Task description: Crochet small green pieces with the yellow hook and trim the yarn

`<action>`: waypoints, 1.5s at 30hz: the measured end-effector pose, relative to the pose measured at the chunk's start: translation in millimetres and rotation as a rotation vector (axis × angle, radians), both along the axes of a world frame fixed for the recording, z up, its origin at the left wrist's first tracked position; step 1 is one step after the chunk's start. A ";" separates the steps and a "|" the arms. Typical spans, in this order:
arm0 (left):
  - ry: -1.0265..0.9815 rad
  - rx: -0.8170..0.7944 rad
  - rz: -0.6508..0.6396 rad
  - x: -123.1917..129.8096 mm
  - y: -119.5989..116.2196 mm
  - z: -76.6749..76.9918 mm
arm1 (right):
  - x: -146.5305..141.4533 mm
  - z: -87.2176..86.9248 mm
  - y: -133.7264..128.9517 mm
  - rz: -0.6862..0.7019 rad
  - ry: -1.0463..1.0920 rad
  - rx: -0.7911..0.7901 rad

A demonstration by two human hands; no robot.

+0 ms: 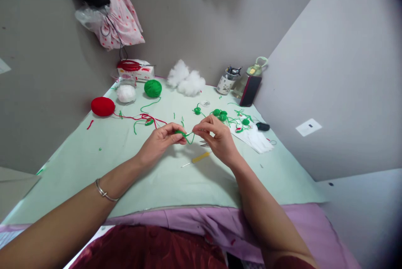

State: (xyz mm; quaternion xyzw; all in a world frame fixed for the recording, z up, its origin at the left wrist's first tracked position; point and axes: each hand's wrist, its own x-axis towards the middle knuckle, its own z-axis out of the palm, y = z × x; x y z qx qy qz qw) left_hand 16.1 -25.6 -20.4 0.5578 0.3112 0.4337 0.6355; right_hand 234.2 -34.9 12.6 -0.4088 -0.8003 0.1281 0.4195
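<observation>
**Green yarn piece in hand, several finished ones waiting by the far right corner**

I have both hands raised over the middle of the table [94, 164]. My left hand [160, 140] is closed in a pinch on a small green crochet piece [181, 133]. My right hand [216, 137] is pinched narrowly on the green strand [190, 138] that loops from it. Whether a needle sits between those fingers I cannot tell.

Judging by what lies about, the work looks partway. A cluster of small green pieces [220, 114] lies toward the far right corner, made up by the look of them, with loose green trimmings about. The yellow-handled crochet hook [198, 159] lies on the table just below my hands.

The surface is a pale green sheet, with a purple cloth [201, 218] at the near edge. Along the far edge sit a red yarn ball [102, 106], a white yarn ball [126, 93], a green yarn ball [153, 88], white stuffing [185, 79] and a tool cup [226, 82]. Grey walls close in on the table, with a pink bag [121, 17] hung in the far left corner.
</observation>
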 end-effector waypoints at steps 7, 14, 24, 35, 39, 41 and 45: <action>-0.001 0.026 -0.037 -0.5 1.2 -2.6 | 0.6 -1.0 -0.1 0.002 -0.025 0.016; -0.015 0.032 -0.066 -0.6 2.6 -3.9 | 1.6 -0.3 -0.5 0.001 -0.049 0.003; -0.051 0.002 -0.106 -0.1 3.0 -3.0 | -1.0 0.1 -2.3 0.046 -0.020 -0.004; -0.088 -0.034 -0.107 -0.5 1.6 2.2 | 1.6 1.9 -2.3 0.022 -0.015 -0.012; -0.089 -0.038 -0.095 -0.2 1.2 4.4 | 2.0 2.5 -2.5 0.015 0.002 -0.011; -0.089 -0.038 -0.094 -0.3 1.1 4.6 | 2.1 2.9 -2.7 0.012 0.000 -0.013; -0.085 -0.042 -0.101 -0.5 1.1 3.6 | 1.7 2.7 -3.1 0.022 -0.022 -0.018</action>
